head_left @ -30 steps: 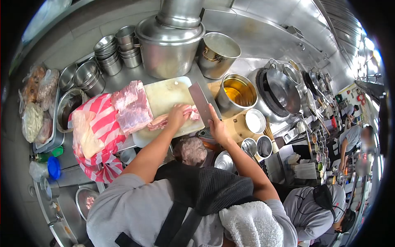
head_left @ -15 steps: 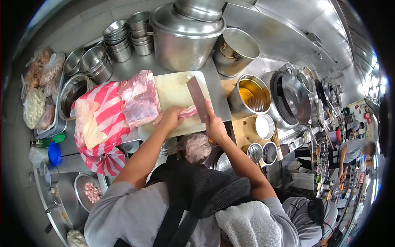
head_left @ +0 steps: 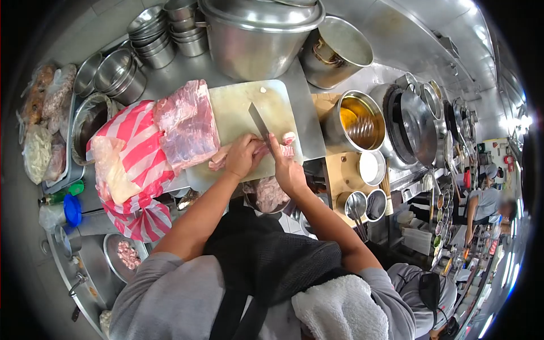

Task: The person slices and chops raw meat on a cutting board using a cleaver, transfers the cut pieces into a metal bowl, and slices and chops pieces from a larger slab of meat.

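Observation:
My left hand (head_left: 242, 156) presses a strip of raw meat (head_left: 218, 158) against the white cutting board (head_left: 235, 105), fingers curled over it. In my right hand (head_left: 289, 175) is a cleaver (head_left: 259, 121), its blade on the meat just right of my left fingers. The index finger lies along the blade, and the handle is mostly hidden in the palm. Small cut meat pieces (head_left: 288, 148) lie right of the blade. Left of the board, a large slab of raw meat (head_left: 190, 133) rests partly on a red-and-white striped plastic bag (head_left: 136, 122).
Behind the board stand a large lidded pot (head_left: 255, 48) and stacked metal bowls (head_left: 150, 37). To the right are a pot of yellow oil (head_left: 361, 122) and a wok (head_left: 419, 122). Below the board's front edge sits bagged meat (head_left: 269, 194). Co-workers (head_left: 484, 207) are at far right.
The cleaver has come down onto the meat strip, and its blade shows narrower. Cut pieces now show right of the blade. The whole view has shifted slightly.

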Available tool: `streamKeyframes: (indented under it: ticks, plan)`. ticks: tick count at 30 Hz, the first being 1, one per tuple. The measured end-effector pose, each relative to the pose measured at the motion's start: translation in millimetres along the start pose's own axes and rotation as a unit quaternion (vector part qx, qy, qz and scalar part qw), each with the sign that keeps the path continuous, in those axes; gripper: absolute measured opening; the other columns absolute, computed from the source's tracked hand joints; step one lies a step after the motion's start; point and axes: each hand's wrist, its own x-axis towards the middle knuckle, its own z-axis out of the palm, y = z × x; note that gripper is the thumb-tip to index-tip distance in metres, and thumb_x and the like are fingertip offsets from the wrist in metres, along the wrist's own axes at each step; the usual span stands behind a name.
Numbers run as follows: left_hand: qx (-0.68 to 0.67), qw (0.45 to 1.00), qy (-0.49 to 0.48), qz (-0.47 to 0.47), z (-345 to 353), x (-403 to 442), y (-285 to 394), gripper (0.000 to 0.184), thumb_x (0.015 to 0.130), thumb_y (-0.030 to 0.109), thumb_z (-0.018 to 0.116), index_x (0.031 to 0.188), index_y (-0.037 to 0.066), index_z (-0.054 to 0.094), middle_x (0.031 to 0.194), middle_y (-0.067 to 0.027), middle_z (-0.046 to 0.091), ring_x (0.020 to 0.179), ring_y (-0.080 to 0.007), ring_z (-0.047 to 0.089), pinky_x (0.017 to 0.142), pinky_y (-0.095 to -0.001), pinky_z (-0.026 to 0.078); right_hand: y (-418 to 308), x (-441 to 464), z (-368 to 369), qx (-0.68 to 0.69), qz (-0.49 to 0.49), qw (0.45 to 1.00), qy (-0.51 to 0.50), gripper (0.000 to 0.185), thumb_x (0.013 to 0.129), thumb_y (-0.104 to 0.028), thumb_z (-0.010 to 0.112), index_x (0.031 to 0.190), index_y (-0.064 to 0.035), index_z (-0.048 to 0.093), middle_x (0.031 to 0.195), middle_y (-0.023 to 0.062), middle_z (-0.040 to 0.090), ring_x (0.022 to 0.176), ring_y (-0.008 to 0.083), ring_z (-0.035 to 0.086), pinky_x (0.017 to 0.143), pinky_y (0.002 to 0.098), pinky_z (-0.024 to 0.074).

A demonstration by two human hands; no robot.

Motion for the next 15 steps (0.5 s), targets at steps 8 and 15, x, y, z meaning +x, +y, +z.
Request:
streamKeyframes:
  ticks: [8, 15]
  plan:
    - [0.015, 1.000, -0.016, -0.009, 5, 6, -8, 0.018, 0.088, 0.018, 0.085, 0.102, 0.007, 0.080, 0.115, -0.0104, 0.074, 0.107, -0.0345, 0.071, 0.093, -0.0454, 0.059, 4, -41, -25, -0.020, 0.067, 0.996, -0.061, 0.095, 0.097, 0.000, 0.052, 0.179, -0.0290, 0.013, 0.086, 0.0324, 0.075, 0.080, 0.0519, 0.076, 0.076, 0.0642, 0.0582]
    - [0.015, 0.999, -0.032, -0.017, 8, 10, -15, 0.019, 0.087, 0.015, 0.085, 0.103, 0.007, 0.079, 0.117, -0.0107, 0.075, 0.107, -0.0343, 0.070, 0.096, -0.0449, 0.058, 15, -13, -13, -0.050, 0.030, 0.996, -0.072, 0.100, 0.096, 0.001, 0.054, 0.180, -0.0329, 0.012, 0.082, 0.0281, 0.075, 0.070, 0.0454, 0.076, 0.068, 0.0594, 0.0603]
